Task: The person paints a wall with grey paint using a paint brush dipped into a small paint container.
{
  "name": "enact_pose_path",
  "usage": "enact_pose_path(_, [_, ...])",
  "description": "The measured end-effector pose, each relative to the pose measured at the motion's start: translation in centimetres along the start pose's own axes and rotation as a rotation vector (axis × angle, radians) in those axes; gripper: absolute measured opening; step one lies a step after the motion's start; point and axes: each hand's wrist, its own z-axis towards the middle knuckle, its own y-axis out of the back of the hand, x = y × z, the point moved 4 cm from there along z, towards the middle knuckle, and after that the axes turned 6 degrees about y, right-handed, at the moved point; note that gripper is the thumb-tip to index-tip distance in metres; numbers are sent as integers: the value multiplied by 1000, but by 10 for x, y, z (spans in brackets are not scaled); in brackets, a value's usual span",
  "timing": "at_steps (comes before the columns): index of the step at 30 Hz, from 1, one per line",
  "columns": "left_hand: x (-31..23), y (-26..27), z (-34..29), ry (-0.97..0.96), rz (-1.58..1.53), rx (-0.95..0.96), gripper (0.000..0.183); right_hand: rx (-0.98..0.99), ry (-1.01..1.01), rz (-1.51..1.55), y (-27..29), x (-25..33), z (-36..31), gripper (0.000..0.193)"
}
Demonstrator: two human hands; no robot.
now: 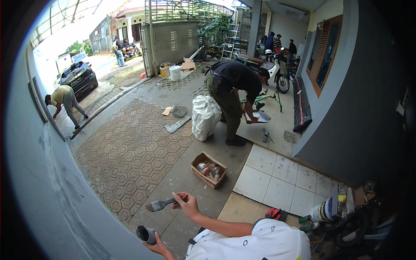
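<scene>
My right hand (187, 206) is closed round the handle of a paintbrush (159, 205), its grey-stained bristles pointing left. Lower down, my left hand (158, 248) grips a small grey cup (148, 236) with a dark inside; what it contains is hard to make out. The brush is above the cup and apart from it. Both hands are close to the grey wall (65, 190) on my left. On the floor ahead of them stands an open cardboard box (207, 177) with jars in it.
A bent-over person (234, 82) handles a flat tray beside a white wrapped bundle (204, 117). Another person (65, 102) stoops at the left wall. A paint bucket (323, 211) and green bottles crowd the lower right. Behind are a motorbike (277, 71), ladder (230, 41) and car (79, 78).
</scene>
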Motion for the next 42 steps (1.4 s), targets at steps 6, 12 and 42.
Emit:
enact_pose_path(6, [-16, -20, -12, 12, -33, 69, 91, -29, 27, 22, 15, 2, 18, 30])
enact_pose_path(12, [-16, -28, -12, 10, 2, 49, 91, -25, 10, 22, 20, 8, 24, 26])
enact_pose_path(42, [57, 35, 26, -50, -96, -2, 85, 75, -47, -48, -21, -36, -29, 24])
